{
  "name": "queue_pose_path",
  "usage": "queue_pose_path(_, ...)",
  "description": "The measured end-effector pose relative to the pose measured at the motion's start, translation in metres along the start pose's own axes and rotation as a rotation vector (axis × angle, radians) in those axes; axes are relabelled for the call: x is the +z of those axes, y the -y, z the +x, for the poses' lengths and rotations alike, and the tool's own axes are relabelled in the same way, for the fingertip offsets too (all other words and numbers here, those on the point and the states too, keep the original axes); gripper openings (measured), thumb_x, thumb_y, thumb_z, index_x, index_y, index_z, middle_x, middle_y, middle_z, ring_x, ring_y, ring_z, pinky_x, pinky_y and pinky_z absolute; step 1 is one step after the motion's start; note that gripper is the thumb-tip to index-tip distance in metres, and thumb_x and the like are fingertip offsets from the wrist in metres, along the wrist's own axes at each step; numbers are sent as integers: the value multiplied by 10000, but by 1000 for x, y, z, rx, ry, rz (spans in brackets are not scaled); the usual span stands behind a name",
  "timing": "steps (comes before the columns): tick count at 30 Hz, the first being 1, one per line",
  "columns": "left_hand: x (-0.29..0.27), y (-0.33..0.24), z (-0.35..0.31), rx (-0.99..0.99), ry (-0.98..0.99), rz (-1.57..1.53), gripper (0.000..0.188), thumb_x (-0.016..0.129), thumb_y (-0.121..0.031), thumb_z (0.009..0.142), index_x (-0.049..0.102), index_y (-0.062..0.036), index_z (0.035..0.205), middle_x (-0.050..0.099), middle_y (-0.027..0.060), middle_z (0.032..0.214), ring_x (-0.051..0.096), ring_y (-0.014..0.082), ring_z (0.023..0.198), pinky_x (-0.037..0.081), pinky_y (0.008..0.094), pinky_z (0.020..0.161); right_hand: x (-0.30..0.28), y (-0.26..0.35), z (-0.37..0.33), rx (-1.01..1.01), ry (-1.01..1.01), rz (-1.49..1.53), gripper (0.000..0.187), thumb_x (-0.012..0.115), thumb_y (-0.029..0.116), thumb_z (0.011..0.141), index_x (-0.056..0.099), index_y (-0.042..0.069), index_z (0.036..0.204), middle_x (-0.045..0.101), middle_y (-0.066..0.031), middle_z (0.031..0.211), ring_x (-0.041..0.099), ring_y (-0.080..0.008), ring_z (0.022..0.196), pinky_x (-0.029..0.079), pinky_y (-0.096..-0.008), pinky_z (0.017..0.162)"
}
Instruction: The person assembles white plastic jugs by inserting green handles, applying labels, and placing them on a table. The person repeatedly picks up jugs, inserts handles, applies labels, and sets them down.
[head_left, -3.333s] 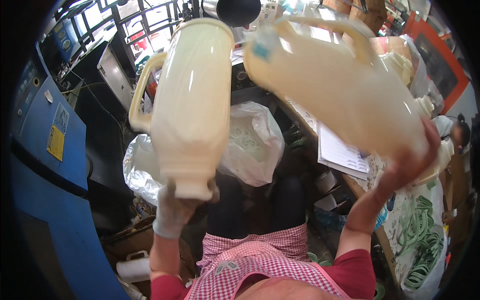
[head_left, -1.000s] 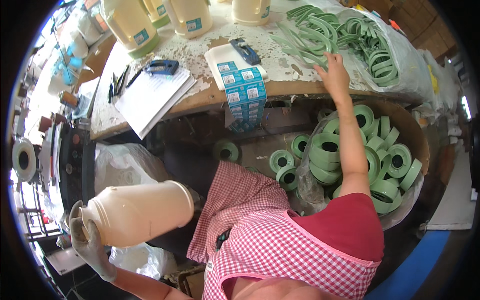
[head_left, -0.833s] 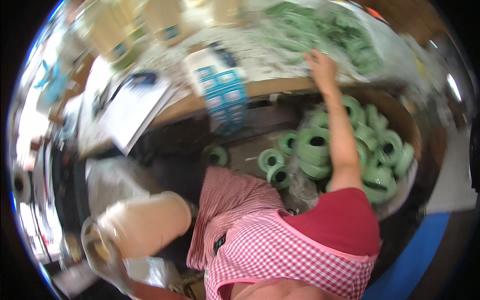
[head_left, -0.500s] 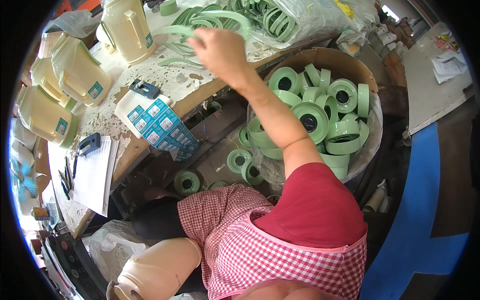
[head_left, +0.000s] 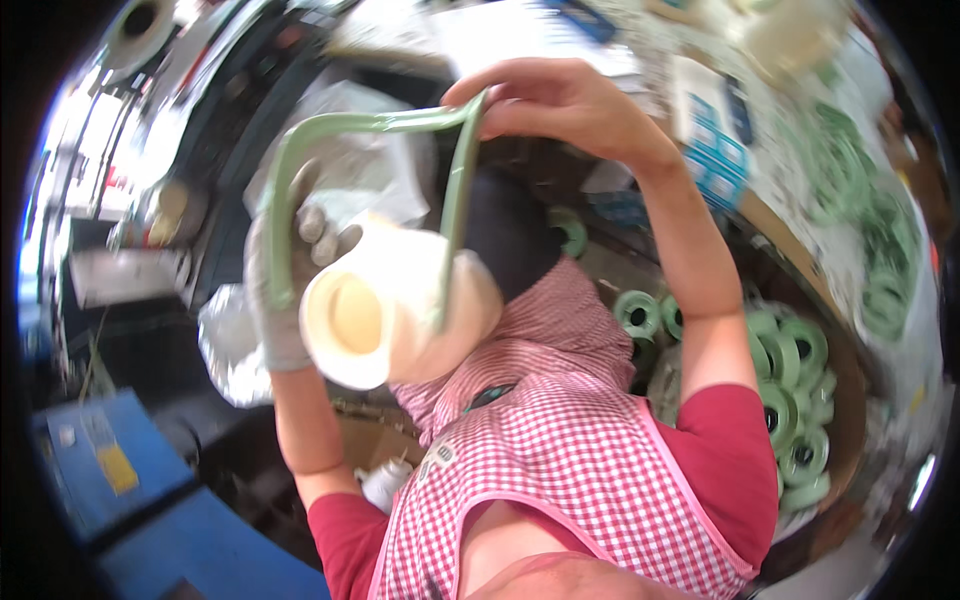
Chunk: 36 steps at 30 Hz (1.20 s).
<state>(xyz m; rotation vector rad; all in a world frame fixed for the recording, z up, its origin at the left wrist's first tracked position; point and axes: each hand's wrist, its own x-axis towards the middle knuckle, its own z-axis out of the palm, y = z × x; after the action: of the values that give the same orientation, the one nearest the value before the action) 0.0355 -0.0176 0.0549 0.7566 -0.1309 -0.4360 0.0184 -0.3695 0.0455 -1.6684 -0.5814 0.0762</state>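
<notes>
My right hand (head_left: 565,105) pinches a pale green carrying handle (head_left: 370,122) at one corner. This U-shaped plastic handle hangs in front of a cream flask body (head_left: 395,310), one arm on either side of its mouth. My left hand (head_left: 275,285), in a grey-white glove, is beside the flask body with its fingers curled behind it, steadying it over my lap. The round open mouth of the body tilts toward me. One arm of the handle crosses the body's side; whether it touches the body I cannot tell. The other end overlaps the glove near the wrist.
A pile of green handles (head_left: 885,250) lies on the worn worktable at right. Blue label sheets (head_left: 715,150) are nearer on it. A large carton of green rings (head_left: 790,400) stands by my right arm. Clear plastic bags (head_left: 350,150) lie beyond the flask body; blue boxes (head_left: 110,450) stand at left.
The view has swung left. My right hand has come from the handle pile on the table to above the flask body, carrying a green handle. My gloved left hand has come fully into view.
</notes>
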Motion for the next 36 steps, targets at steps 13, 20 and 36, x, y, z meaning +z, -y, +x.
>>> queue_pose_path(13,1,28,-34,76,-179,134,581,400,-258,1140,279,94,1587,331,-64,758,395,35,657,460,361,1113,84,-63,34,150,-465,1027,495,585,360,1085,603,-101,1267,648,-218,1309,657,-310,1250,517,-418,1129)
queue_pose_path(20,18,40,-45,91,-453,309,520,369,-224,1151,322,53,1589,383,-56,760,428,42,668,500,354,1082,113,-24,29,278,-333,837,463,593,361,1048,616,-54,1253,485,20,567,440,-62,510,377,-228,551)
queue_pose_path(36,-8,66,-69,283,-410,806,449,536,-201,1095,471,47,1463,664,117,1200,703,234,1036,570,412,1042,136,-52,21,397,-475,984,330,573,170,1019,604,-49,1265,408,71,640,344,-30,514,283,-221,481)
